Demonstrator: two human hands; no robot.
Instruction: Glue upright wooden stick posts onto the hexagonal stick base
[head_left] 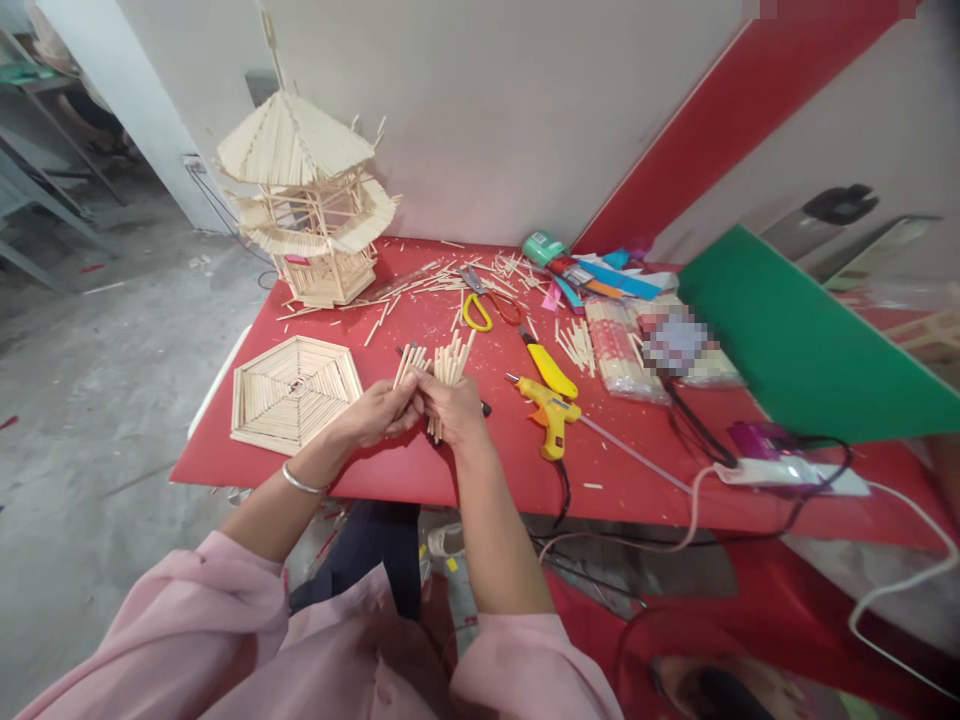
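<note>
My right hand [456, 408] is closed round a bundle of short wooden sticks [451, 362] that stand up out of the fist. My left hand [382, 410] is beside it, fingers pinched on a few more sticks [409, 360]. Both hands hover over the red table [420, 470] near its front edge. A flat hexagonal panel of sticks [294, 392] lies just left of my left hand. A stick-built pagoda model [311, 200] stands at the table's far left corner.
A yellow glue gun [551, 410] and a yellow knife [550, 370] lie right of my hands. Scissors [480, 300] and loose sticks are scattered behind. Packs of sticks [619, 350], a green sheet [795, 340] and a power strip [787, 472] with cables lie to the right.
</note>
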